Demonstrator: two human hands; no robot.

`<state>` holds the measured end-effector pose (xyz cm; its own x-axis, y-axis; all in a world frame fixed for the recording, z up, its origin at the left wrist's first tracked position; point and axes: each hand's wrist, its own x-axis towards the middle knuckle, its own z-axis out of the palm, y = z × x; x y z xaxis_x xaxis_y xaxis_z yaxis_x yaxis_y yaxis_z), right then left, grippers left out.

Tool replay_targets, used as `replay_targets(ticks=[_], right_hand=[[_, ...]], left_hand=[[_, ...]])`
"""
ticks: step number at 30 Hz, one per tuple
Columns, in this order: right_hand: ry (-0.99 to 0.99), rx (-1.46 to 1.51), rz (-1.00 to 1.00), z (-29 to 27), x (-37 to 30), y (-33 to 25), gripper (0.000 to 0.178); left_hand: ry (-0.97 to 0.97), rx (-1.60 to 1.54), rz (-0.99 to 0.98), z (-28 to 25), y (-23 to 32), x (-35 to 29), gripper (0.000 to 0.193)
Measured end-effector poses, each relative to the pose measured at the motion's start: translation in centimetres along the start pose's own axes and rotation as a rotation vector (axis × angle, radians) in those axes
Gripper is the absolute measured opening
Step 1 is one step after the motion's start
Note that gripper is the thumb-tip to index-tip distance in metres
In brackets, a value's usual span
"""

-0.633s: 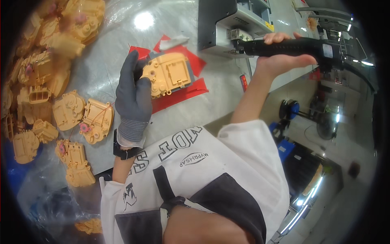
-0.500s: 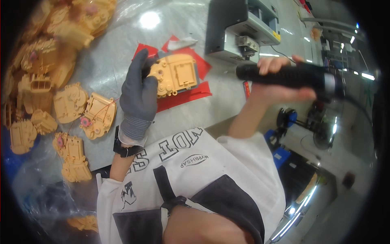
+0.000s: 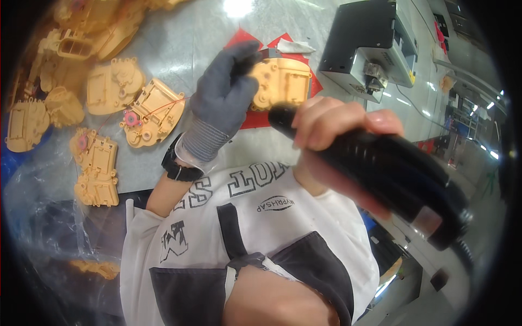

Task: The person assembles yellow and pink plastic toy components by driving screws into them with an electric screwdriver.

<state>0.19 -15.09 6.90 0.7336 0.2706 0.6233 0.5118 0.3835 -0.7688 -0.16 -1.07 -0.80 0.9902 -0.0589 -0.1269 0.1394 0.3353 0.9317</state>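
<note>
A yellow plastic housing (image 3: 283, 81) sits on a dark grey block over red sheet pieces (image 3: 255, 120). My left hand (image 3: 224, 87), in a grey knit glove, curls round the housing's left end, with the thumb against its edge. The other fingertips are partly hidden in shadow. My bare right hand (image 3: 340, 127) is wrapped round a black corded electric screwdriver (image 3: 391, 168). Its narrower front end points left and lies just in front of the housing's lower right side. No bit can be made out.
More yellow housings (image 3: 152, 111) lie to the left, some with pink round parts, and others are piled at the far left. A black and grey machine (image 3: 361, 49) stands at the back right. A white scrap (image 3: 295, 47) lies behind the housing. Clear plastic film hangs at lower left.
My right hand has brought the screwdriver left and nearer to the housing, turning it so its cord end points down to the right. The whole view has shifted, moving the table's things right and up.
</note>
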Motion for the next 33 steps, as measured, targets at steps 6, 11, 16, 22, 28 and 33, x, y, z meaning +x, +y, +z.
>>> replay_targets(ticks=[6,11,16,22,28,33], right_hand=[[0.042,-0.079,0.009,0.9,0.5,2.1,0.083],[0.008,-0.055,0.000,0.7,0.5,2.6,0.082],[0.083,-0.080,-0.032,0.0,-0.5,1.9,0.082],[0.348,-0.010,-0.087,-2.8,-1.5,-1.1,0.084],[0.742,-0.429,-0.366,-11.9,0.3,-5.7,0.090],[0.844,-0.676,-0.082,-14.2,1.7,-1.9,0.088]], left_hand=[[0.068,0.025,0.034,-0.3,-0.4,0.3,0.037],[0.025,-0.001,0.023,-0.3,-0.4,0.5,0.040],[-0.050,-0.003,0.043,-0.2,-0.8,1.0,0.038],[-0.046,0.174,0.061,1.1,0.2,0.8,0.039],[-0.046,0.363,0.088,0.5,-0.3,0.5,0.037],[-0.056,0.323,0.083,0.0,-0.7,0.6,0.036]])
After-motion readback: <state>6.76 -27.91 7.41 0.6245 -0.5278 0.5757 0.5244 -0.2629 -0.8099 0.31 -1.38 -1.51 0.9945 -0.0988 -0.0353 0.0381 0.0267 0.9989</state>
